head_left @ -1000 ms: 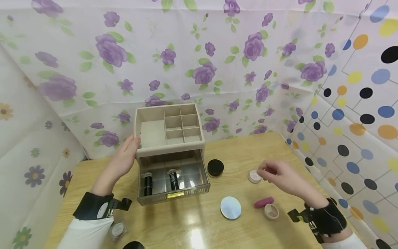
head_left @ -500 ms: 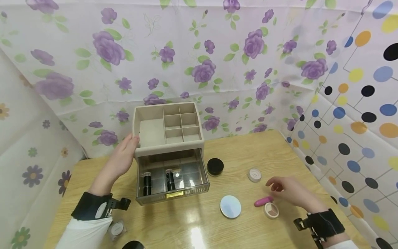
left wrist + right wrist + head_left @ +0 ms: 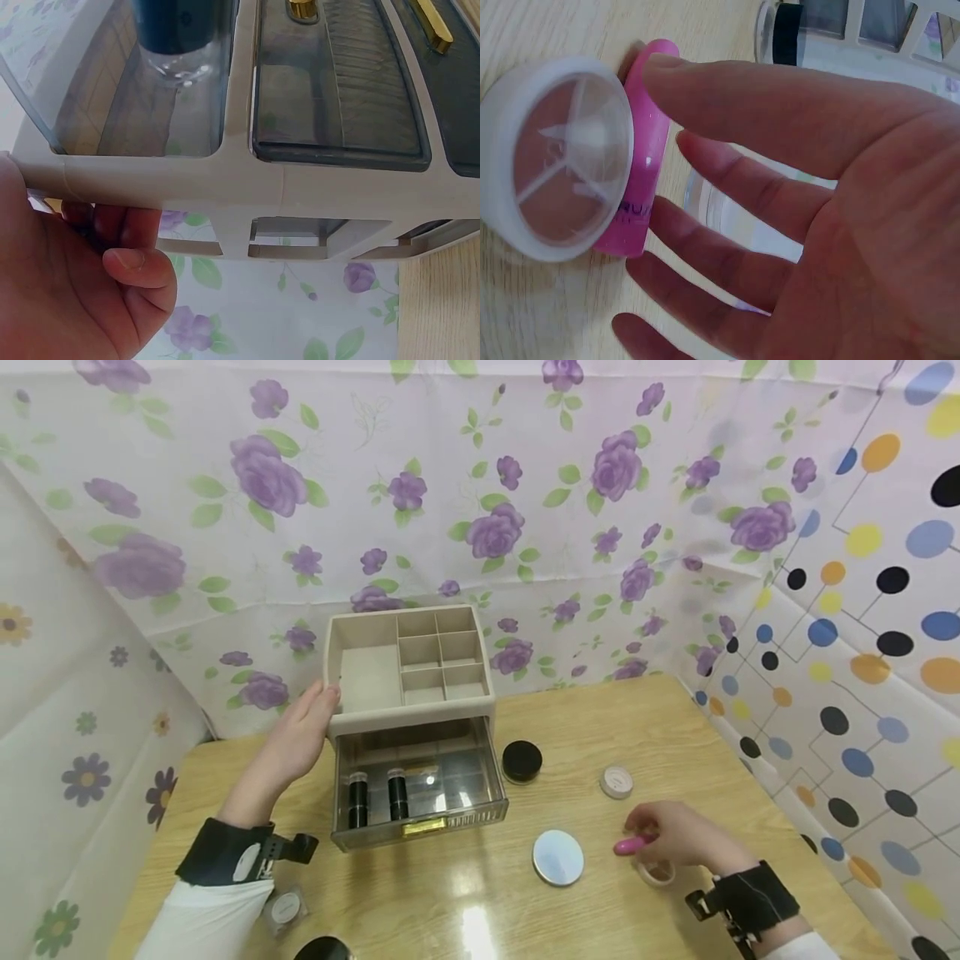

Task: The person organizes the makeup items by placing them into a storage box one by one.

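A beige makeup organizer [image 3: 411,718] stands at the back, its clear drawer [image 3: 465,797] pulled out. Two black tubes with clear ends, a left one [image 3: 358,800] and a right one [image 3: 397,795], lie inside. My left hand [image 3: 296,739] grips the organizer's left side; in the left wrist view its fingers [image 3: 124,221] curl behind the frame. At the right, my right hand [image 3: 675,835] is over a slim pink cosmetic tube [image 3: 646,142]. Its thumb overlaps the tube's far end, and its other fingers spread loosely alongside. A round three-section compact [image 3: 559,172] lies against the tube.
A silvery round compact [image 3: 558,857], a black round jar [image 3: 522,762] and a small white pot [image 3: 617,782] lie on the wooden table [image 3: 585,718]. Near the left sleeve is a packaged white pot [image 3: 285,908], with a black round item [image 3: 324,948] at the front edge. Patterned cloth surrounds the table.
My right hand has moved from beside the small white pot down to the pink tube. The right black tube has rolled left inside the drawer. My left hand stays on the organizer.
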